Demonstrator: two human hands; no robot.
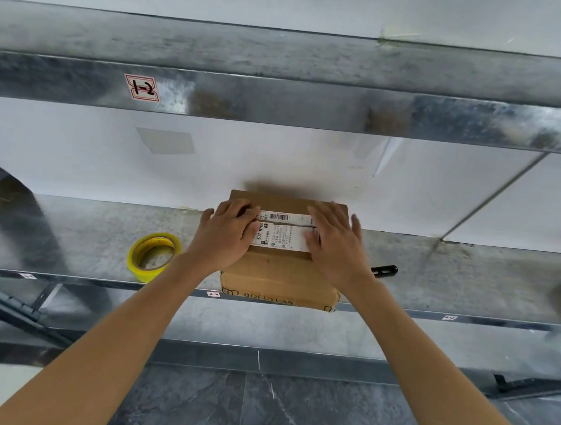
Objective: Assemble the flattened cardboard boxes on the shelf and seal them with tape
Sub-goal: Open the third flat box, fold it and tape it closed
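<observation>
An upper shelf (311, 100) of dull galvanised metal runs across the top, with a red-edged sticker (142, 88) marked "1-2" on its front face. Behind stands a white wall (275, 157) bearing a pale grey patch (166, 141). A thin metal post (491, 195) slants up at the right. A small black tool (385, 270) lies on the lower shelf (76, 234), whose front edge carries small white tags (213, 294). A blurred brown shape (1, 181) sits at the far left. Black braces (11, 308) show below, above a dark grey tiled floor (262, 406).
</observation>
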